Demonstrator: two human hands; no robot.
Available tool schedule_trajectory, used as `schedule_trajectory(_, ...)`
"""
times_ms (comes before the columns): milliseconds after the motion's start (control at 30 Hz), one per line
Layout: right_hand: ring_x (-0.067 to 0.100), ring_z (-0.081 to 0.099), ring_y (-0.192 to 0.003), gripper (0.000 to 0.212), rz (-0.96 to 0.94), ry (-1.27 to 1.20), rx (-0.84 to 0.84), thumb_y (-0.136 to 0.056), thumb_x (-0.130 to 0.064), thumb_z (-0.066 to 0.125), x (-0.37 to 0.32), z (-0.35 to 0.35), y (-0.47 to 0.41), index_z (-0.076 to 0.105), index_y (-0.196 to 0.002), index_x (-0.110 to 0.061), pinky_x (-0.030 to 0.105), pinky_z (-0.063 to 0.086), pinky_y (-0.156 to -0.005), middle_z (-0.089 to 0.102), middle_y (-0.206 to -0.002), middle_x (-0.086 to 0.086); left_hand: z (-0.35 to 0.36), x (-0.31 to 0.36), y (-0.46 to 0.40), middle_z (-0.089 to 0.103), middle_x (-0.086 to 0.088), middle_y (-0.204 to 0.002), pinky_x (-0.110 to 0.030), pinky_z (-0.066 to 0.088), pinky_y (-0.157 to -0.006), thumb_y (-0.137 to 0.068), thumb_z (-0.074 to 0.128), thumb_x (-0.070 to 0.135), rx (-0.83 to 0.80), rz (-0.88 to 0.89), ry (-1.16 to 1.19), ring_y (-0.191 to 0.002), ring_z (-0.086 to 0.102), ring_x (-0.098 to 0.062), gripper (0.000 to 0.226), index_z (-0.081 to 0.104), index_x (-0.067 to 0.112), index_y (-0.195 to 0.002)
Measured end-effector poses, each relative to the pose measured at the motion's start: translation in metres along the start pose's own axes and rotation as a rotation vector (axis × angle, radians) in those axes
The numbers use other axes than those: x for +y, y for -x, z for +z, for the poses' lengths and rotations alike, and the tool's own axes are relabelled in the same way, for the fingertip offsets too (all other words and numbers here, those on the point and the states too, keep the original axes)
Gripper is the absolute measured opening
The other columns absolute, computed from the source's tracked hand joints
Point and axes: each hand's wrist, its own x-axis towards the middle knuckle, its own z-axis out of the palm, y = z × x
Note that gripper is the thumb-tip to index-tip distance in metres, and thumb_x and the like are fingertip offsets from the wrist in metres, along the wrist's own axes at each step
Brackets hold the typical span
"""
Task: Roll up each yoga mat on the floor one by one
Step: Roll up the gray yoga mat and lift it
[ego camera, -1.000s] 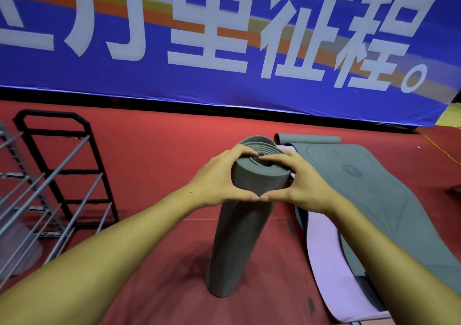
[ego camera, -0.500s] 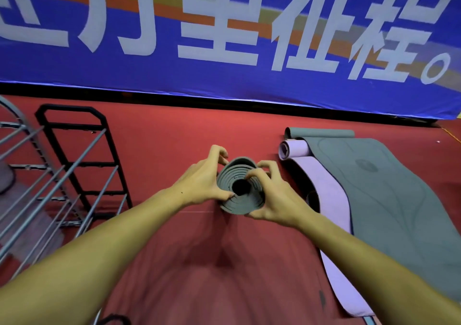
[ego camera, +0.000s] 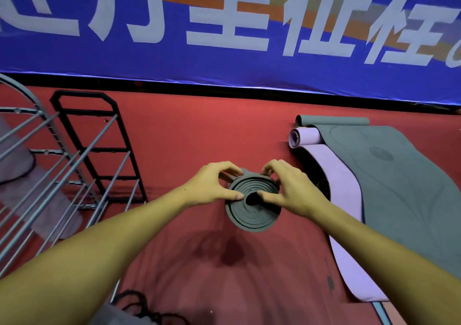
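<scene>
The rolled grey mat point(ego camera: 252, 208) now shows its spiral end; left hand point(ego camera: 212, 187) and right hand point(ego camera: 291, 190) grasp it, tightening the finished roll.

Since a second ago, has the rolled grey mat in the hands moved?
Yes. The rolled mat has tipped its open end toward the camera, judged against the black rack.

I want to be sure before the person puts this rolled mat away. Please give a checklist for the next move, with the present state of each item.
1. Both hands hold the roll: ok. Left hand and right hand grip the rolled grey mat at its top end.
2. Coils even at the end: not ok, the layers look stepped.
3. Loose outer edge secured: cannot tell.
4. Rack within reach: cannot tell.
5. Other mats done: not ok. The purple mat and grey flat mat lie mostly unrolled.
</scene>
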Motion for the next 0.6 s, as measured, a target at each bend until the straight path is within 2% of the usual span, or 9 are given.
schedule_trajectory(67, 0.003, 0.050, -0.080, 0.055, -0.005, 0.051, -0.042, -0.075, -0.064, 0.079, -0.003, 0.005, 0.006, 0.050, -0.114, -0.037, 0.040, 0.048, -0.078, 0.055, -0.111, -0.016, -0.003, -0.010, 0.009, 0.075, 0.010, -0.112, -0.042, 0.061, -0.091, -0.061, 0.100, 0.046, -0.043, -0.105, 0.086, -0.093, 0.073, -0.012, 0.060, 0.075, 0.028, -0.112)
schedule_trajectory(133, 0.009, 0.057, -0.085, 0.068, -0.006, 0.097, -0.102, -0.070, -0.067, 0.076, -0.006, 0.011, 0.012, 0.051, -0.123, -0.035, 0.039, 0.047, -0.077, 0.056, -0.113, -0.015, -0.005, -0.024, 0.020, 0.075, 0.003, -0.114, -0.039, 0.063, -0.079, -0.055, 0.102, 0.045, -0.170, -0.226, 0.161, -0.083, 0.072, -0.013, 0.067, 0.075, 0.025, -0.113)
schedule_trajectory(200, 0.016, 0.061, -0.095, 0.077, -0.028, 0.153, -0.162, -0.066, -0.070, 0.073, -0.008, 0.021, 0.018, 0.055, -0.130, -0.031, 0.037, 0.045, -0.077, 0.055, -0.113, -0.013, -0.006, -0.043, 0.032, 0.076, -0.002, -0.112, -0.033, 0.057, -0.067, -0.046, 0.102, 0.050, -0.334, -0.340, 0.099, -0.075, 0.068, -0.009, 0.080, 0.074, 0.023, -0.115)
schedule_trajectory(267, 0.019, 0.063, -0.097, 0.073, -0.053, 0.185, -0.212, -0.066, -0.069, 0.077, -0.011, 0.035, 0.026, 0.059, -0.124, -0.028, 0.039, 0.048, -0.078, 0.055, -0.110, -0.012, -0.002, -0.072, 0.046, 0.078, -0.001, -0.108, -0.031, 0.053, -0.063, -0.038, 0.100, 0.063, -0.485, -0.422, -0.030, -0.074, 0.067, -0.006, 0.086, 0.076, 0.023, -0.111)
schedule_trajectory(333, 0.019, 0.063, -0.095, 0.074, -0.054, 0.175, -0.254, -0.064, -0.070, 0.078, -0.015, 0.049, 0.034, 0.058, -0.121, -0.028, 0.040, 0.050, -0.079, 0.056, -0.109, -0.013, 0.008, -0.111, 0.062, 0.079, 0.000, -0.100, -0.038, 0.054, -0.066, -0.037, 0.098, 0.070, -0.548, -0.483, -0.097, -0.080, 0.068, -0.011, 0.079, 0.080, 0.026, -0.100)
schedule_trajectory(400, 0.020, 0.064, -0.094, 0.077, -0.056, 0.172, -0.289, -0.061, -0.074, 0.073, -0.018, 0.061, 0.041, 0.054, -0.121, -0.029, 0.041, 0.051, -0.079, 0.056, -0.109, -0.013, 0.026, -0.156, 0.083, 0.080, -0.001, -0.090, -0.044, 0.056, -0.074, -0.042, 0.099, 0.065, -0.551, -0.540, -0.098, -0.082, 0.070, -0.015, 0.063, 0.082, 0.027, -0.089)
schedule_trajectory(500, 0.021, 0.064, -0.093, 0.081, -0.058, 0.177, -0.305, -0.059, -0.079, 0.064, -0.019, 0.073, 0.046, 0.053, -0.123, -0.030, 0.043, 0.052, -0.079, 0.055, -0.109, -0.013, 0.061, -0.217, 0.123, 0.079, -0.003, -0.081, -0.035, 0.054, -0.076, -0.057, 0.103, 0.041, -0.536, -0.622, -0.071, -0.073, 0.066, -0.010, 0.034, 0.083, 0.024, -0.079)
schedule_trajectory(600, 0.019, 0.063, -0.090, 0.081, -0.037, 0.166, -0.289, -0.060, -0.077, 0.067, -0.019, 0.075, 0.047, 0.052, -0.124, -0.030, 0.042, 0.051, -0.080, 0.054, -0.108, -0.013, 0.097, -0.263, 0.162, 0.079, -0.003, -0.079, -0.034, 0.056, -0.073, -0.060, 0.103, 0.029, -0.544, -0.690, -0.105, -0.069, 0.064, -0.007, 0.026, 0.082, 0.024, -0.075)
